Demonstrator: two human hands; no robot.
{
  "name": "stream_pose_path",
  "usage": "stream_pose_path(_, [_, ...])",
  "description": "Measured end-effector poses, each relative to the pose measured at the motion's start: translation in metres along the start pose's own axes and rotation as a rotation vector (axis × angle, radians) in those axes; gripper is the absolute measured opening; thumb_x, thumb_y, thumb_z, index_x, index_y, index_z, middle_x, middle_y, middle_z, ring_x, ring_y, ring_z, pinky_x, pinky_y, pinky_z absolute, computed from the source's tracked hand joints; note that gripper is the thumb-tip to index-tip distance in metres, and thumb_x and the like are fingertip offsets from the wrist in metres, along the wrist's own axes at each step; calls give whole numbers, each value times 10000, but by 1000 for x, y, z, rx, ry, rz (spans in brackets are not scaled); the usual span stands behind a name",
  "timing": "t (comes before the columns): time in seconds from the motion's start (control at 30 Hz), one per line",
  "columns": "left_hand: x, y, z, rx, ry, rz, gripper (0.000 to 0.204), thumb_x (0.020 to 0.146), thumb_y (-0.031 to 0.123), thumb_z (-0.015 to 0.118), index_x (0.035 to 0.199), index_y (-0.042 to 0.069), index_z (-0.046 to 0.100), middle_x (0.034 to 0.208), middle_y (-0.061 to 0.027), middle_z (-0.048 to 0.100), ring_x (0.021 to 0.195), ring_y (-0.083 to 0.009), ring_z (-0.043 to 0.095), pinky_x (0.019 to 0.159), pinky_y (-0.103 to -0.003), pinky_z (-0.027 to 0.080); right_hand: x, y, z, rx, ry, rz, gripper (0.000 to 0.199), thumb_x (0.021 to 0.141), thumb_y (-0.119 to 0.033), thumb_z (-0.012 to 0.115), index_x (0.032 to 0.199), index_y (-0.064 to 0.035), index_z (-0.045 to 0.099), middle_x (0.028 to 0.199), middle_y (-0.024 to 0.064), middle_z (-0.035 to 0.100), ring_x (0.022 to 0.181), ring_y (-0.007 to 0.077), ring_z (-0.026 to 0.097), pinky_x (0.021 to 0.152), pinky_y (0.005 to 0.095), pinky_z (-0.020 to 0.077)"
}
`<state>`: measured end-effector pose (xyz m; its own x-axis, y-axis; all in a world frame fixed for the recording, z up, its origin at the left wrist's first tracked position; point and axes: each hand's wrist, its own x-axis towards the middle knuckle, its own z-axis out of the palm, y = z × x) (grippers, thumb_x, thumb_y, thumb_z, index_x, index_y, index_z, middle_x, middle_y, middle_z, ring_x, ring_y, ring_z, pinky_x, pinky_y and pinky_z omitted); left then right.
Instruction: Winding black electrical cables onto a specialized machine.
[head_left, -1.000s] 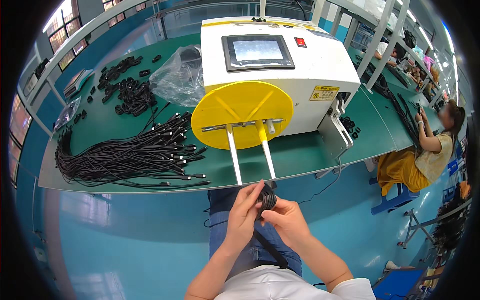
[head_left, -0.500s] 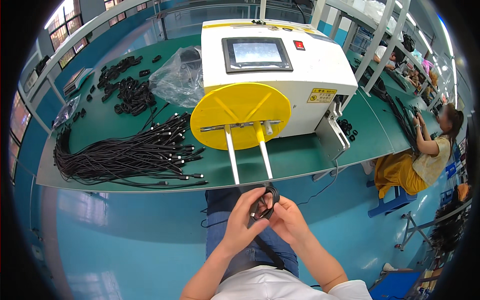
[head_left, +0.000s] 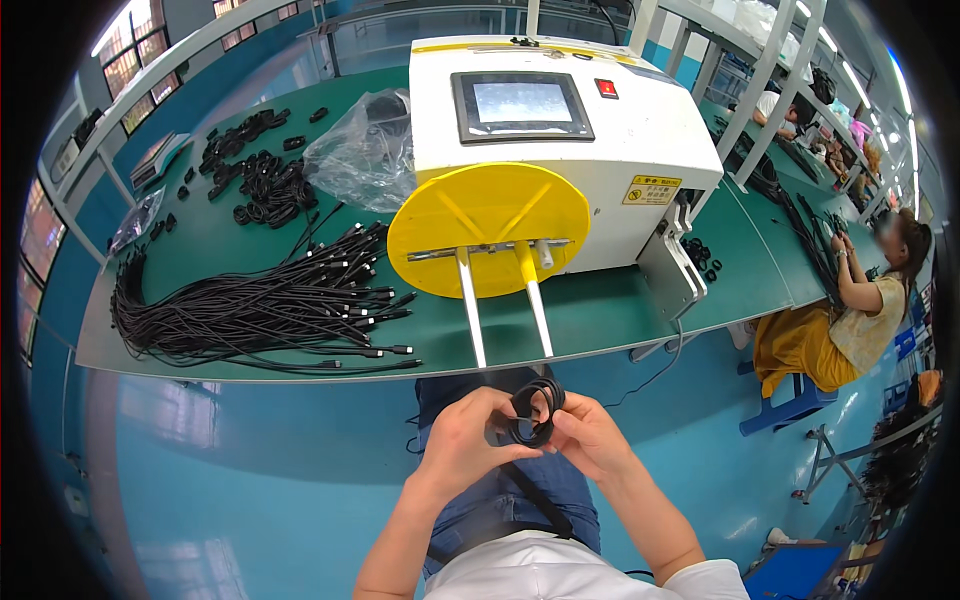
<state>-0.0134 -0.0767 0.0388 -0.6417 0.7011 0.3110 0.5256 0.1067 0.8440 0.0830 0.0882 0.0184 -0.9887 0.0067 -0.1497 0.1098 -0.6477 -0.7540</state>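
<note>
Both my hands hold a small coil of black cable (head_left: 533,412) above my lap, just below the table's front edge. My left hand (head_left: 470,440) grips the coil's left side with curled fingers. My right hand (head_left: 592,438) pinches its right side. Straight ahead stands a white winding machine (head_left: 620,150) with a screen, a yellow disc (head_left: 490,225) and two white prongs (head_left: 500,310) pointing toward me.
A large bundle of loose black cables (head_left: 240,310) lies on the green table (head_left: 600,320) at the left. Finished black coils (head_left: 255,175) and a clear plastic bag (head_left: 365,150) sit further back. Another person (head_left: 850,310) sits at the right.
The coil between my hands has stayed in place above my lap; my fingers have shifted around it, turning it so its loops now show.
</note>
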Motion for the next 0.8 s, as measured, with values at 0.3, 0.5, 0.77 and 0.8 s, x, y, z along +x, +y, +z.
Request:
stream_pose_path(0.3, [-9, 0, 17, -108, 91, -81, 448, 576, 122, 858, 883, 12, 550, 817, -83, 662, 771, -173, 674, 669, -255, 540, -2, 8, 7, -79, 56, -135, 156, 945, -144, 498, 995, -29, 591, 933, 31, 583, 830, 110, 537, 718, 260, 431])
stream_pose_path(0.5, [-6, 12, 13, -53, 67, -177, 450, 600, 85, 840, 943, 0, 562, 822, -74, 658, 711, -161, 655, 643, -260, 530, 0, 12, -3, -39, -18, -157, 147, 952, -141, 482, 995, -33, 572, 960, 32, 567, 877, 114, 532, 754, 272, 431])
stream_pose_path(0.77, [-13, -7, 25, -722, 222, -269, 258, 911, 197, 559, 1062, -11, 588, 872, -54, 631, 788, -128, 610, 705, -239, 497, 5, 22, -1, 160, -198, -109, 188, 949, -186, 491, 1070, -46, 523, 1042, 34, 539, 944, 122, 522, 794, 289, 434])
stream_pose_path(0.8, [-14, -8, 28, -772, 273, -284, 290, 963, 234, 488, 1079, -12, 588, 887, -51, 625, 812, -121, 601, 722, -235, 489, 5, 28, 2, 119, -165, -59, 201, 944, -209, 504, 1059, -46, 519, 1060, 39, 533, 970, 138, 527, 819, 299, 439])
